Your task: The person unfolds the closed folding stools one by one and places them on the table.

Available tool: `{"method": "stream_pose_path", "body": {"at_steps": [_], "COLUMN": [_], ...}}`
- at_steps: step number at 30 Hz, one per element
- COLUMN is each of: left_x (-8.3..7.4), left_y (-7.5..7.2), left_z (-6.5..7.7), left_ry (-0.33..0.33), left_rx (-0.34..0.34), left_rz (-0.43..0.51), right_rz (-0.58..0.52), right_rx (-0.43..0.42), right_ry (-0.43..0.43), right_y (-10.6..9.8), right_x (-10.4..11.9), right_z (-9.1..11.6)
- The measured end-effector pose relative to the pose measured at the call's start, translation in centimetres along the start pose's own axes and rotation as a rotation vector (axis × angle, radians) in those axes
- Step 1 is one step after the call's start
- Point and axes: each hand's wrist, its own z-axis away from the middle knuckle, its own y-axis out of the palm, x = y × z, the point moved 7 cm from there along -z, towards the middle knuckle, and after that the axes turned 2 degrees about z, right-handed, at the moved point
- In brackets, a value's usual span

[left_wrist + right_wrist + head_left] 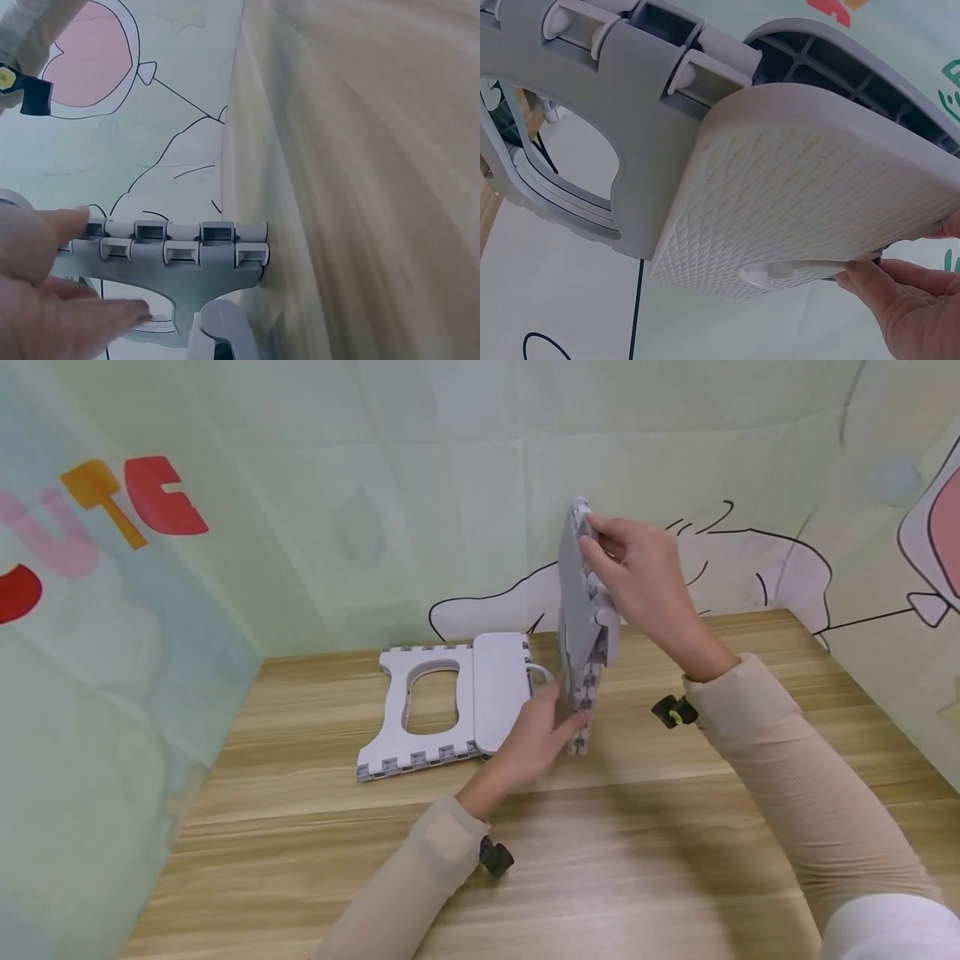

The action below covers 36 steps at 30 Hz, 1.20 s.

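A grey-white folding step stool [576,597] stands nearly upright over the table, its narrow hinged side facing me. My right hand [637,568] pinches its upper part; the right wrist view shows those fingers at the handle edge of its textured top panel [802,180]. Low on the stool, my left hand [534,733] holds its near edge, the thumb across the hinges. From the left wrist, the thumb and a finger lie around the hinged leg panel [206,274]. A second folding step stool [498,693], white, lies folded flat to the left, its carry handle close by the left hand.
The wood-grain table [300,852] runs back to a printed cloth backdrop [450,510], which also hangs along the left side. Black camera mounts [495,857] sit at both wrists.
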Motion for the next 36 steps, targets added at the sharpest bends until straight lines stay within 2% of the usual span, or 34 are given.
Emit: {"method": "stream_pose_path", "body": {"at_steps": [1, 8, 17, 23, 26, 28, 31, 36], "left_x": [0.0, 0.3, 0.7, 0.7, 0.7, 0.7, 0.7, 0.8], "left_y": [-0.1, -0.3, -0.1, -0.1, -0.1, -0.2, -0.2, -0.3], "left_z": [-0.1, -0.9, -1.2, -1.3, -1.2, -1.2, -1.1, -1.1], "left_ry": [-0.005, 0.004, 0.004, -0.006, -0.011, -0.015, -0.018, -0.033], "left_rx": [-0.009, -0.065, -0.074, -0.064, -0.059, -0.055, -0.048, -0.044], "left_rz": [0.003, 0.182, 0.197, 0.178, 0.172, 0.169, 0.164, 0.167], "right_rz": [0.0, -0.02, -0.048, -0.059, -0.015, 0.029, 0.07, 0.034], "right_rx": [0.0, 0.007, 0.003, -0.096, -0.138, -0.135, -0.035, 0.294], "right_ry": [-0.001, 0.006, -0.001, -0.033, -0.015, 0.01, 0.06, 0.109], "right_y": [0.0, 0.0, 0.0, -0.9, -1.7, -2.1, -1.9, 0.3], "right_x": [0.0, -0.1, -0.6, -1.3, -2.0, -2.6, -3.9, -6.2], "right_z": [0.0, 0.0, 0.4, 1.0, 1.6, 2.1, 2.9, 4.8]}}
